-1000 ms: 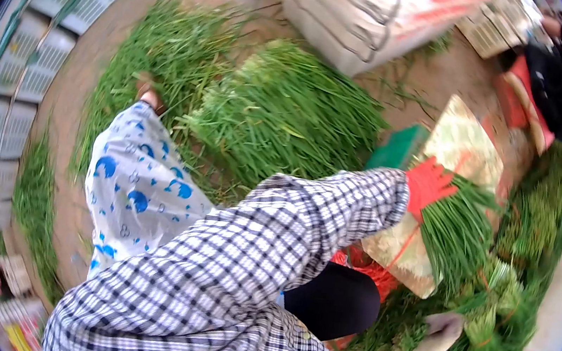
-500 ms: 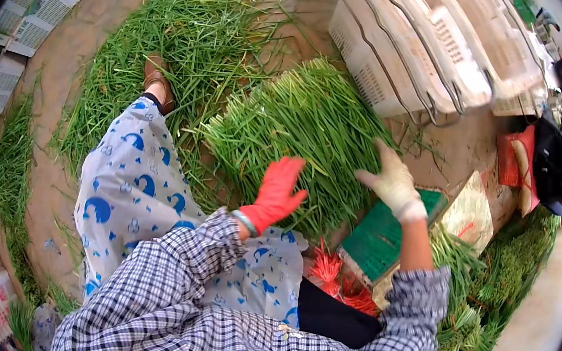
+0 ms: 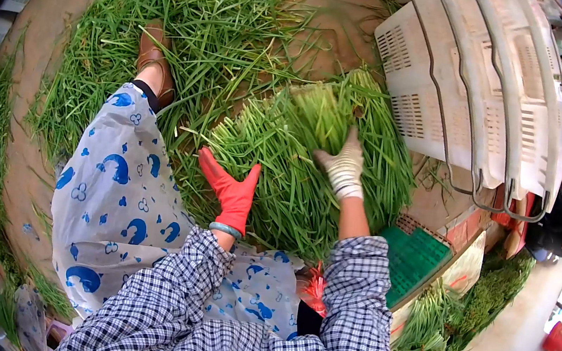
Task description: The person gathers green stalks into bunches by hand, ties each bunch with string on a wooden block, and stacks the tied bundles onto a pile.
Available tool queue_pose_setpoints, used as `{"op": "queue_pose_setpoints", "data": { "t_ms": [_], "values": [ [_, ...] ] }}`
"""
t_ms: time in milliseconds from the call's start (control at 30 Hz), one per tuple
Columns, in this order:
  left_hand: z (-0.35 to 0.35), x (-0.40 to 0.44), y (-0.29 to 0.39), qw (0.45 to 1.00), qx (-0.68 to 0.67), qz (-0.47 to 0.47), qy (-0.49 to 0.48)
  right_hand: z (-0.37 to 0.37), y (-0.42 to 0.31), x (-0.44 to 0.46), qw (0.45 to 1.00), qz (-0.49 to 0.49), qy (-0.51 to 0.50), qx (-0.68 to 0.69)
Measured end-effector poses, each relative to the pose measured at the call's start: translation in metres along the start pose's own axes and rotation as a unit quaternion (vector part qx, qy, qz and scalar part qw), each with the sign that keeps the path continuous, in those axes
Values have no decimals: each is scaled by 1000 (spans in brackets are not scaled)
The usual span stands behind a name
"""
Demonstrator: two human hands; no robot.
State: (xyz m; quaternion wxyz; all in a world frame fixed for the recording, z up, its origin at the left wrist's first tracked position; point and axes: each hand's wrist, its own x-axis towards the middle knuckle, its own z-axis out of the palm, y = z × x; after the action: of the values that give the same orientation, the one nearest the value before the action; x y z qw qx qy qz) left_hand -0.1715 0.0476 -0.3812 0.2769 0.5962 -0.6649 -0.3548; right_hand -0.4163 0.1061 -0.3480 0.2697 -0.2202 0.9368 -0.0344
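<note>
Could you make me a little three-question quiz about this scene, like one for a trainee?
1. Which hand wears the red glove?
2. True or false: in the picture, the white crates are to the right of the brown shoe.
3. The right hand is touching:
A) the crates
B) the green stalks
C) the shoe

Key: 1. The left hand; 2. True; 3. B

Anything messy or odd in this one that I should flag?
Two things: loose green stalks lie strewn and tangled around the brown shoe, unlike the more aligned pile by the hands; and the left hand is gloved in red, the right hand in whitish, so they don't match.
</note>
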Motion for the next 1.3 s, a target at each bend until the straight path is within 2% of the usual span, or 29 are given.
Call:
{"op": "queue_pose_setpoints", "data": {
  "t_ms": [33, 67, 100, 133, 200, 233, 267, 333, 467, 533, 567, 600, 667, 700, 733, 800, 833, 867, 933, 1000, 1067, 1100, 1133, 1167, 1200, 1233, 1267, 1300],
  "values": [
    [-2, 0, 3, 1000, 2, -4, -1, -13, 2, 2, 1000, -2, -2, -12],
    [-4, 0, 7, 998, -21, -55, -5, 11, 22, 16, 995, -52, 77, -40],
    [-5, -1, 9, 993, -44, -106, -9, 12, 18, 18, 995, -54, 64, -49],
    [-3, -4, 5, 993, -43, -109, -10, 5, 6, 15, 995, -57, 51, -60],
    [6, -10, 1, 967, -79, -241, -1, -8, -24, -3, 997, -6, -21, -72],
    [4, -11, 7, 961, -146, -233, -11, -3, -31, -7, 995, 7, -38, -95],
    [1, -12, 12, 961, -147, -233, -10, 13, -21, -7, 996, -12, -11, -85],
    [-2, -16, 18, 920, -212, -325, -56, 15, -21, -7, 997, -6, 24, -72],
    [9, -22, -4, 926, -216, -306, -53, 6, -19, 1, 999, 9, -40, -22],
    [17, -24, -15, 918, -251, -301, -60, 12, -1, 11, 989, -2, -103, 103],
    [20, -23, -17, 909, -283, -297, -68, 37, 29, 30, 972, -44, -91, 214],
    [20, -21, -12, 909, -285, -297, -70, 24, 31, 22, 941, -50, -104, 317],
    [18, -12, 7, 904, -326, -251, -120, 29, 70, 34, 894, -4, -150, 422],
    [23, -9, 11, 905, -311, -256, -137, 1, 67, 16, 854, -25, -188, 485],
    [33, -5, 10, 903, -314, -258, -141, -9, 78, 6, 852, -33, -155, 500],
    [56, 10, 7, 889, -359, -170, -227, 4, 141, 20, 800, 5, -137, 584],
    [57, 21, 14, 885, -343, -150, -275, 2, 149, 15, 802, 11, -132, 582],
    [66, 25, 17, 882, -347, -152, -281, 0, 156, 10, 800, 20, -118, 588],
    [79, 27, 25, 974, -133, -80, -163, -1, 163, 2, 793, 35, -91, 602],
    [70, 12, 39, 983, -99, -58, -142, 1, 165, -5, 782, 46, -68, 617],
    [45, -2, 72, 996, 20, 63, -52, 4, 154, -9, 775, 47, -59, 628],
    [34, -7, 95, 989, 67, 129, -33, 1, 144, -14, 789, 59, -41, 610],
    [33, -5, 110, 989, 69, 130, -33, 0, 138, -17, 803, 71, -24, 592],
    [35, 0, 123, 975, -36, 196, -97, 12, 151, -7, 830, 101, -28, 548],
    [43, 5, 134, 942, -141, 259, -161, 13, 148, -10, 829, 101, -28, 549],
    [55, 8, 146, 941, -140, 261, -161, 9, 138, -19, 807, 19, -27, 590],
    [70, 13, 160, 930, -204, 171, -255, 5, 128, -29, 777, -63, -26, 625],
    [82, 20, 169, 899, -262, 77, -343, -10, 107, -48, 772, -59, -18, 633]
  ]
}}
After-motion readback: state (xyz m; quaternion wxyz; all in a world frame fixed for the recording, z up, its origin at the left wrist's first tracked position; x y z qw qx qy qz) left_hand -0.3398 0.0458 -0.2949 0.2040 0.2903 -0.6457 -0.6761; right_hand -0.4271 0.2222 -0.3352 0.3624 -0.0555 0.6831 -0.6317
